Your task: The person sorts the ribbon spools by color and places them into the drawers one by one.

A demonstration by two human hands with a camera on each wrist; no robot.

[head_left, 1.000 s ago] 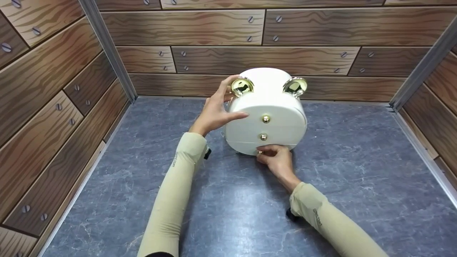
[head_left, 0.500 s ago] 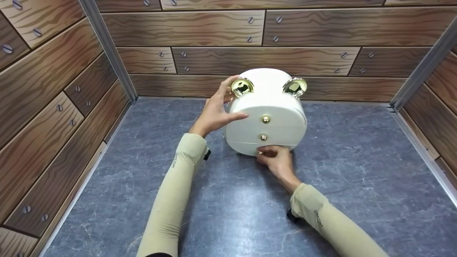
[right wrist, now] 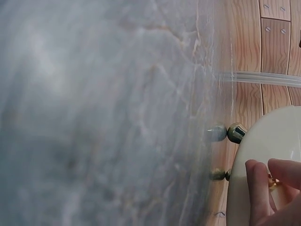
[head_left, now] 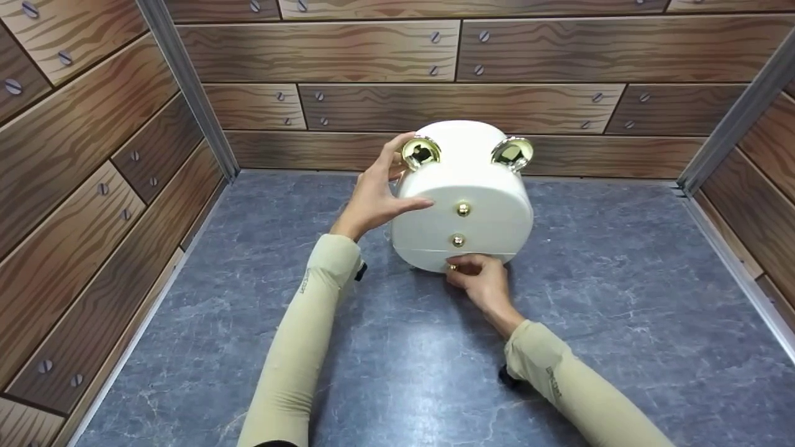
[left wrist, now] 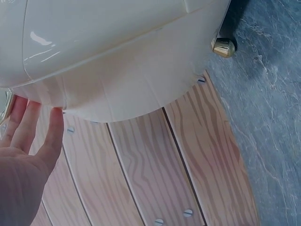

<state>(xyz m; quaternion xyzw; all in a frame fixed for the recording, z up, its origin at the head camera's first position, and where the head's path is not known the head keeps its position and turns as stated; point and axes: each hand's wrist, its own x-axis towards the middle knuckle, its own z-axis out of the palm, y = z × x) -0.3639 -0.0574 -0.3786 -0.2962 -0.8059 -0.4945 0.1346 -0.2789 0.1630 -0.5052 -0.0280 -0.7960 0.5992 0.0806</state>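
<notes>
A rounded white drawer box (head_left: 497,217) with gold ear-shaped pieces (head_left: 422,151) stands on the floor in the head view. My left hand (head_left: 372,198) spans its left side, thumb straight along the front. In the left wrist view, straight fingers (left wrist: 52,132) touch the white shell. Low on the front, my right hand (head_left: 484,282) pinches the lowest gold knob (head_left: 453,267) between thumb and fingers. Two more gold knobs (head_left: 463,208) sit above it in a column. A thin seam runs above the lowest drawer front, which looks flush. The right wrist view shows those fingers (right wrist: 257,188) close around the knob.
Small gold feet (right wrist: 236,133) hold the box off the blue-grey marbled surface (head_left: 372,372). Wood-patterned panels (head_left: 372,105) rise behind it and at both sides. Metal corner posts (head_left: 192,93) join these walls.
Both hands keep the same places on the box and knob. The head view has tilted very slightly; the box itself stays put.
</notes>
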